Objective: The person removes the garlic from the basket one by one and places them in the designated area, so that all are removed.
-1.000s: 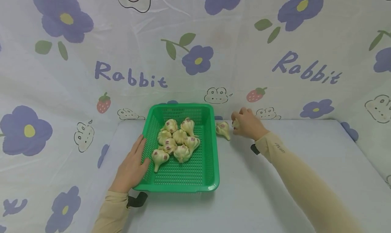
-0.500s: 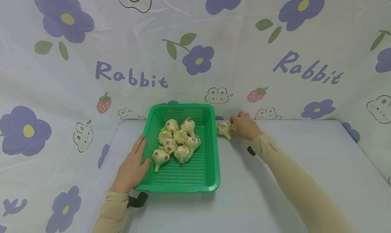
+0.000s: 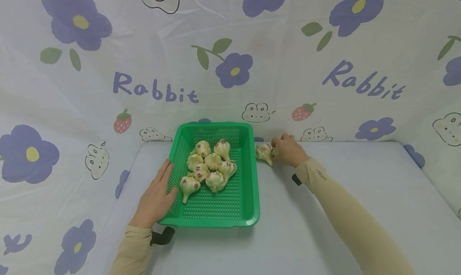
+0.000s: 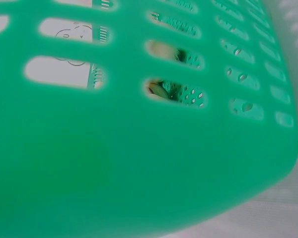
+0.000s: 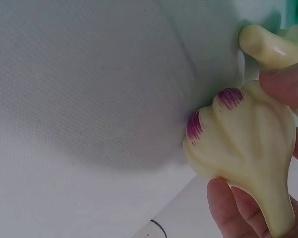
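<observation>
one garlic bulb [image 5: 243,139] is pinched in the right hand [image 3: 289,151], thumb on one side and fingers on the other, near the far edge of the surface [image 3: 378,175], off the right edge of the green basket [image 3: 212,223]. its smooth sheen and brushed-looking purple marks suggest a moulded imitation, so i would judge it light, stiff, slightly slippery and hard to bruise. the rounded body should give the surest hold, gripped across its widest part; the narrow neck could let it twist.

the left hand [image 3: 153,199] lies along the basket's left edge, fingers straight. eight more bulbs [image 3: 213,161] lie inside, mostly toward the basket's far edge, and a loose bulb [image 3: 264,153] rests between its right edge and the right hand; i cannot tell whether it touches the held one.

from the head, fingers cover most of the held bulb. green wall fills nearly all the left wrist view, its slots showing blurred scraps, perhaps garlic. the right wrist view cuts off the palm.
</observation>
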`<state>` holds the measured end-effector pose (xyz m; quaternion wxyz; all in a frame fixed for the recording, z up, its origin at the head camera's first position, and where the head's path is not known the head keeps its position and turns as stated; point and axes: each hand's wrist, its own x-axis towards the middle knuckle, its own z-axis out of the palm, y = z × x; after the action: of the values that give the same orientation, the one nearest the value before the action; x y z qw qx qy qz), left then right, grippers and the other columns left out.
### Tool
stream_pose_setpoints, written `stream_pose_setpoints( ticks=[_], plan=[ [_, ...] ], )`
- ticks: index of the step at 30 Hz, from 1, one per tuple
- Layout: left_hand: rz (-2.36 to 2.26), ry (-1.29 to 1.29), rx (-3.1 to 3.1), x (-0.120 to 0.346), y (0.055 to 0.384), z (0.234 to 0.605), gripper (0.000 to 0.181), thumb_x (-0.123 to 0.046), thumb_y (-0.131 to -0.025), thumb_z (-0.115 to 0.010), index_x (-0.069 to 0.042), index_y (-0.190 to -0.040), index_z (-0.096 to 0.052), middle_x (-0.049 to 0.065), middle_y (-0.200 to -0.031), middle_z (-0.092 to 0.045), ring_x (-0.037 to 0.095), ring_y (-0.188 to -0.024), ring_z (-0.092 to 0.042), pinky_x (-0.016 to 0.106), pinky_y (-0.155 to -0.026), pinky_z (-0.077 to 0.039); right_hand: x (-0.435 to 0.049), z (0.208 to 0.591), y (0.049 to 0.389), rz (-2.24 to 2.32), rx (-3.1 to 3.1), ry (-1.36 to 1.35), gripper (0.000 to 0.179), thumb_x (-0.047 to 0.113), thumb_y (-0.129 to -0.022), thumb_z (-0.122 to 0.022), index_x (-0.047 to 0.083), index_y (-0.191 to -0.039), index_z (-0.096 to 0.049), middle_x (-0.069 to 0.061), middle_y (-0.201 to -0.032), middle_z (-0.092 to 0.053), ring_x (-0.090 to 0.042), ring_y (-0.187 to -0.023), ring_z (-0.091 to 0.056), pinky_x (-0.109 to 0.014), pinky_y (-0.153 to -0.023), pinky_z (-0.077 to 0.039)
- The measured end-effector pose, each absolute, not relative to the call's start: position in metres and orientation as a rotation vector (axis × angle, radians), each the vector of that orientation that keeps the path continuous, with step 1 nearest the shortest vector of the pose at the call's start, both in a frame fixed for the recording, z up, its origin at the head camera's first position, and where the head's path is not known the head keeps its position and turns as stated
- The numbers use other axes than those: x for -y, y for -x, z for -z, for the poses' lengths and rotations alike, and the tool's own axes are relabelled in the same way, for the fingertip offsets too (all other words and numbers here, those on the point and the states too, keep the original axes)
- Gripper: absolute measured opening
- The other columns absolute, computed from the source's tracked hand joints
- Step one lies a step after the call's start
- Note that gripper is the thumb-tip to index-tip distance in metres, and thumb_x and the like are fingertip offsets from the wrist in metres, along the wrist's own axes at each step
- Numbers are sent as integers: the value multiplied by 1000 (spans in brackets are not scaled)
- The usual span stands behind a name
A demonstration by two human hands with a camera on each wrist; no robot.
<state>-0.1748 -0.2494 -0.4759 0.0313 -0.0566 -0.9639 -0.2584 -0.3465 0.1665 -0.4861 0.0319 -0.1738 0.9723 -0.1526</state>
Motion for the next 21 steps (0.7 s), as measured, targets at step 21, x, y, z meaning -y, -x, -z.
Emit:
stream_pose_setpoints(
  ticks=[21],
  plan=[
    [811, 200, 2963, 252, 175, 479, 72, -16, -103, -49, -5, -167, -18, 11, -176, -12, 41, -155, -31, 64, -117, -38, -167, 470, 339, 524, -3049, 557, 50, 15, -86, -78, 1, -131, -63, -27, -124, -54, -42, -116, -47, -59, -90, -54]
  ],
)
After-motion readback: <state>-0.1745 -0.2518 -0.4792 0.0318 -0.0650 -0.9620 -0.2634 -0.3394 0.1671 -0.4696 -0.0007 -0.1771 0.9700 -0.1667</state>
